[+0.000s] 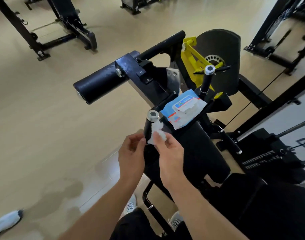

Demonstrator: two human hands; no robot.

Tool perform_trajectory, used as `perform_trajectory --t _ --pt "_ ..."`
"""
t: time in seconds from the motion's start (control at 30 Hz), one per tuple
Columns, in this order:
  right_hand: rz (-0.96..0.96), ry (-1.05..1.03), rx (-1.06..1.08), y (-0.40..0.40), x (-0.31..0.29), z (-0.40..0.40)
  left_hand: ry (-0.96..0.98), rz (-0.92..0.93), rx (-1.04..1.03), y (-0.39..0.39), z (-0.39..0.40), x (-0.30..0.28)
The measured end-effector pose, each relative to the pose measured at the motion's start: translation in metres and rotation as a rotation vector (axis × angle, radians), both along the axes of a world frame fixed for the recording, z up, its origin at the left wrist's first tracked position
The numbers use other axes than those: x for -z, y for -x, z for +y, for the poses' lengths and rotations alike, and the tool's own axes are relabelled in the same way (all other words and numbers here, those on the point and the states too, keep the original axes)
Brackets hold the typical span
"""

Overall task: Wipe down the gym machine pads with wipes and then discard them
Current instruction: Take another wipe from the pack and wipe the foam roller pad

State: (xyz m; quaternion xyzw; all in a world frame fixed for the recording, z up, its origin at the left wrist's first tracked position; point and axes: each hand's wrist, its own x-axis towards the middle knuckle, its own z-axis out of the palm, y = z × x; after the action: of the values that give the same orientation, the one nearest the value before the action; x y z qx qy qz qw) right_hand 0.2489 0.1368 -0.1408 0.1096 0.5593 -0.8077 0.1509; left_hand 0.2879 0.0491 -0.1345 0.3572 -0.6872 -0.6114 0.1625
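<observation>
Bare forearms (99, 213), no sleeves, black shorts (130, 226), pale grey sneakers (130, 204) (white laces)

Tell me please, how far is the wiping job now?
Early stage, it seems. Done: a wipe is out of the wipes pack, which rests on the machine with its flap open. In hand: the right hand pinches the wipe, the left hand touching its edge. Left: wiping pads such as the roller pad, then discarding. Whether any pad is already wiped cannot be told.
</observation>
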Motion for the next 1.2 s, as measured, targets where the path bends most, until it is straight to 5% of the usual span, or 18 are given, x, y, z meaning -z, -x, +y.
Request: perform_trajectory --t 0.1,0.23,0.7,0.9,1.1,1.2 --pt "-0.034 0.106 0.020 -0.009 0.008 -0.004 -0.015 -0.016 0.084 0.004 -0.019 0.007" --pt "0.123 -0.175 0.118 0.002 0.021 -0.016 -0.032 -0.024 0.176 0.007 -0.047 0.020" --pt "0.205 -0.743 0.172 0.009 0.011 -0.057 -0.076 0.028 0.423 0.041 -0.110 0.026" --pt "0.124 -0.396 0.168 0.003 0.031 -0.059 -0.048 0.006 0.424 0.037 -0.107 0.024" --pt "0.261 -0.451 0.271 0.016 0.018 -0.058 -0.062 0.014 0.377 0.021 -0.093 0.023" --pt "0.258 -0.489 0.143 0.017 0.026 -0.050 -0.032 0.018 0.362 0.016 -0.089 0.017"
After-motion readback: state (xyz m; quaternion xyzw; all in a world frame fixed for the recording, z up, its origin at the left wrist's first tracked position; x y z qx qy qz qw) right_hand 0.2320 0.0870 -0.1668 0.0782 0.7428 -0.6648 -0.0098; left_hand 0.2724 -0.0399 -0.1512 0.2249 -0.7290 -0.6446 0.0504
